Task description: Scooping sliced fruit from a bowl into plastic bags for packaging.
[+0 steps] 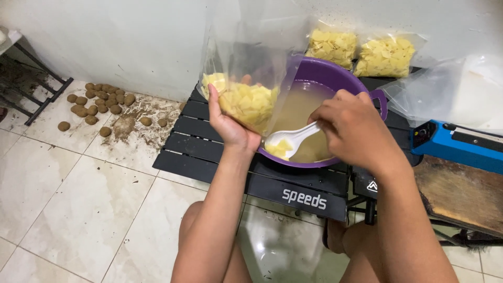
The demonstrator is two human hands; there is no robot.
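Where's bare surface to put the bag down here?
Free: the black slatted table left of the purple basin, under the left hand holding the bag of slices; also its front edge. Crowded: behind the basin, two filled bags; right side, blue sealer.

Low black slatted table (209, 149) on a pale tiled floor (78, 209).

The table carries a purple basin (335, 73), which sits right under both hands; two filled bags of yellow slices (361, 52) lean at the table's far edge, beyond the right hand, and a loose clear bag (450, 91) lies further to that hand's right. A blue sealer (461, 144) rests on a worn wooden board (461, 194) just right of the table. On the floor, well left of the left hand, brown potatoes (97, 102) lie in a heap by the wall with scattered dirt (141, 123) beside them.
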